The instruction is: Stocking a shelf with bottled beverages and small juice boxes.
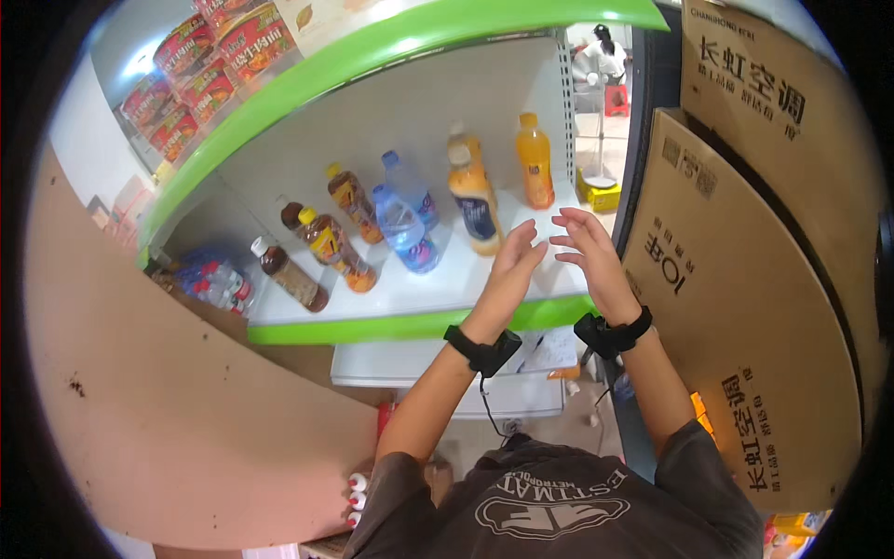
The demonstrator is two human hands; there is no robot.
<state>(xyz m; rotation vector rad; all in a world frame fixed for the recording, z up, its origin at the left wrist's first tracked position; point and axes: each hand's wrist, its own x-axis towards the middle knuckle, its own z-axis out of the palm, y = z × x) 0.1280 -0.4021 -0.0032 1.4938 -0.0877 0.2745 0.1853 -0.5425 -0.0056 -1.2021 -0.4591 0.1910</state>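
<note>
Both my hands hang over the front right of a white shelf (pixel 419 307) with a green edge. My left hand (pixel 513 262) has its fingers slightly curled and apart, empty, close to a creamy-orange drink bottle (pixel 475 202). Facing it, my right hand (pixel 590 255) is empty too, its fingers spread, just below an orange juice bottle (pixel 536 164). Farther left stand clear water bottles (pixel 406 230), yellow-capped brown drink bottles (pixel 337 251) and a white-capped dark bottle (pixel 290 274). Each wrist wears a black strap with a small device.
Large cardboard boxes (pixel 740 300) rise at the right. A tan panel (pixel 174 391) curves along the left. Red instant noodle tubs (pixel 209 91) are stacked above the shelf's green rim. A lower shelf (pixel 391 363) carries papers. Another person (pixel 606 56) is far off at the back right.
</note>
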